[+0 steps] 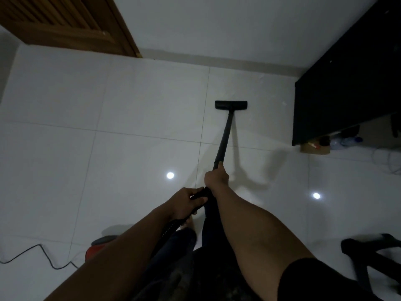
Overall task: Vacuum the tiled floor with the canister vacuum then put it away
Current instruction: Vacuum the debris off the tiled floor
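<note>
- forearms reach out from the bottom edge. the right hand has its fingers wrapped round the near end of the wand, and the left hand, just behind it, curls its fingers round the ribbed hose.
- the wand's long axis runs from the hands away toward the far wall, leaning slightly right.
- the floor head sits at the wand's far end on the tiled floor. its width is set across the wand, and it lies near the black desk.
- my judgement for this stroke: hold the head flat and make slow, overlapping passes. steer with the right hand while the left feeds hose slack.
- the red canister sits low left, partly hidden by the arm, with its cord trailing over the tiles. a hard tug on the hose could drag it.
</note>
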The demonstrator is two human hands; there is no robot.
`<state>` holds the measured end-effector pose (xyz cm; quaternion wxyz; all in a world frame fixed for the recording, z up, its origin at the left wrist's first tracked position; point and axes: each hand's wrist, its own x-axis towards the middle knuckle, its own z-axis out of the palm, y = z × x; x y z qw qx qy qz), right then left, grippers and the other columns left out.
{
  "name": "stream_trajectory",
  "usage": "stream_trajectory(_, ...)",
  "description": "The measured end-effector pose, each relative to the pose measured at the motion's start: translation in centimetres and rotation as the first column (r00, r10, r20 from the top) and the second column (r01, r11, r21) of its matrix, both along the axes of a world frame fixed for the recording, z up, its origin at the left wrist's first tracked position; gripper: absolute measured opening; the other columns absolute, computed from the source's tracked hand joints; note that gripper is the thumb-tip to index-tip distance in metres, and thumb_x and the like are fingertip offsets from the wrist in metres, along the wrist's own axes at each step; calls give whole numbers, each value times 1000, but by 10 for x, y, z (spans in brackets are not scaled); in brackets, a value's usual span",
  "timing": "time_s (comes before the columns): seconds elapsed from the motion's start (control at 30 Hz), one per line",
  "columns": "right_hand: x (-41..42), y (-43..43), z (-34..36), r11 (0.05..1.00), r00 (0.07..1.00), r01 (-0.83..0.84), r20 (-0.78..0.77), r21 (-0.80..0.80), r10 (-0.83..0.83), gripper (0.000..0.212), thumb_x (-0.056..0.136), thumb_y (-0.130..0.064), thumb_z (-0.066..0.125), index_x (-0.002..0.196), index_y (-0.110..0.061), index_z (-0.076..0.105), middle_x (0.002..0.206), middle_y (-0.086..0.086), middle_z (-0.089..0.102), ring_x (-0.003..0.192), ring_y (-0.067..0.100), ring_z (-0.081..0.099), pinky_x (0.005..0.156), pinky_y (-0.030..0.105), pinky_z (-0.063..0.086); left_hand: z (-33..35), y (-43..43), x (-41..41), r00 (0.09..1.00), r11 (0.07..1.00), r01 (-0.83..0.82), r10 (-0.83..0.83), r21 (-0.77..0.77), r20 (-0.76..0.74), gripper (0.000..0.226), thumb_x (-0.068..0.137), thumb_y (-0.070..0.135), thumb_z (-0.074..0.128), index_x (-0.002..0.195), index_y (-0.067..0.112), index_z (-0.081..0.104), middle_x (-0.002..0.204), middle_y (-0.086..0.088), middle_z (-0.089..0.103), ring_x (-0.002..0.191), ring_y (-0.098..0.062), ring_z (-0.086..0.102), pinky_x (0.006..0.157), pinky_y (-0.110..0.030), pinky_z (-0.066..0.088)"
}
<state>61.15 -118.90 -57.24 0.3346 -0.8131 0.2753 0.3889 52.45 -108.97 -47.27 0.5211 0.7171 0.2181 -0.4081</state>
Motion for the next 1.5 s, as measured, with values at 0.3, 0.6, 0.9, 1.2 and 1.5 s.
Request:
stream_trajectory(0.3,136,7,11,997,999,49,-15,67,-48,73,96,-9,46,159,-32,17,136,14,56,104,30,65,84,37,57,-6,9,128,1000,999,-30,30,11,11,54,102,33,55,152,24,38,76,-7,57,38,-2,53,44,-19,46)
stream_trajectory(0.6,221,8,1,997,1000,-12,4,75,12,71,97,-11,46,160,-30,17,138,10,53,99,23,58,75,30,49,-21,8,203,998,998,-56,55,30,31,57,101,36,55,154,27,34,76,-8,60,42,-10,53,44,-25,50)
stream_trajectory(0.9,260,12,2,996,997,41,62,76,-46,69,97,-11,47,159,-28,23,136,9,55,102,25,60,76,29,50,-30,7,242,994,995,-98,96,32,43,56,101,35,57,153,28,36,74,-7,60,44,-14,55,44,-28,50)
stream_trajectory(1.2,239,-1,-4,986,987,150,44,69,-153,69,97,-11,46,159,-31,22,133,12,57,96,26,62,76,31,53,-28,5,230,1000,999,-27,27,25,3,59,100,38,57,154,29,35,77,-8,61,44,-11,55,45,-25,50)
stream_trajectory(1.5,273,-14,-6,999,997,39,60,13,-40,70,96,-11,48,159,-27,22,137,11,55,110,29,61,89,37,56,-29,-14,254,995,997,-77,75,22,70,58,101,35,56,154,27,34,72,1,62,39,-1,53,43,-16,45)
